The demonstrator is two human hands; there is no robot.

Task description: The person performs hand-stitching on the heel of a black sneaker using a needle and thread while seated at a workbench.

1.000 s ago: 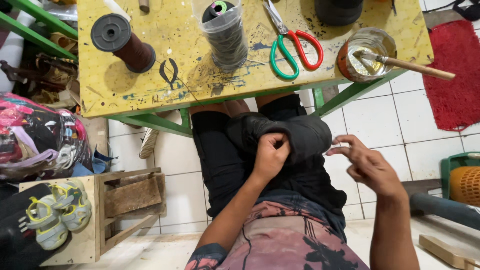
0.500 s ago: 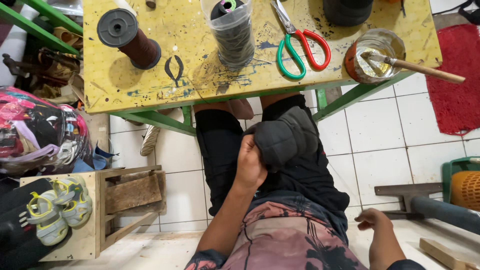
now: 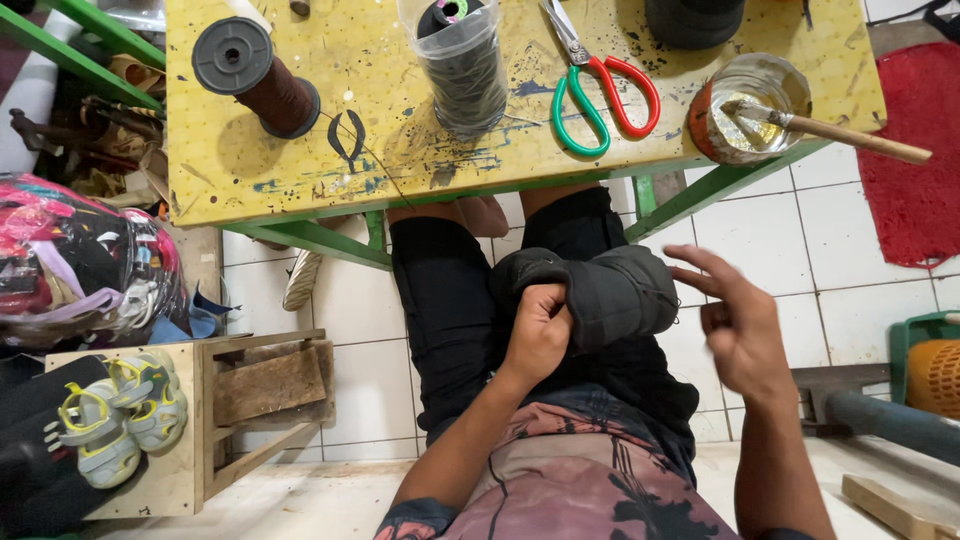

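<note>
My left hand (image 3: 538, 330) grips the edge of a black padded shoe piece (image 3: 610, 292) that rests on my lap. Just to its right, my right hand (image 3: 733, 325) hovers with fingers spread and nothing visible in it. A thin thread seems to run from the brown thread spool (image 3: 262, 80) on the yellow table (image 3: 300, 170) down toward my lap.
On the table stand a dark thread cone in a clear plastic cup (image 3: 465, 65), red and green scissors (image 3: 600, 90) and a glue tin with a brush (image 3: 750, 105). A bag of shoe parts (image 3: 80, 260) and small sandals (image 3: 120, 420) sit at the left, a red mat (image 3: 915, 150) at the right.
My right hand dropped down to my side, then came back up beside the shoe piece with fingers spread. My left hand kept its grip on the black piece.
</note>
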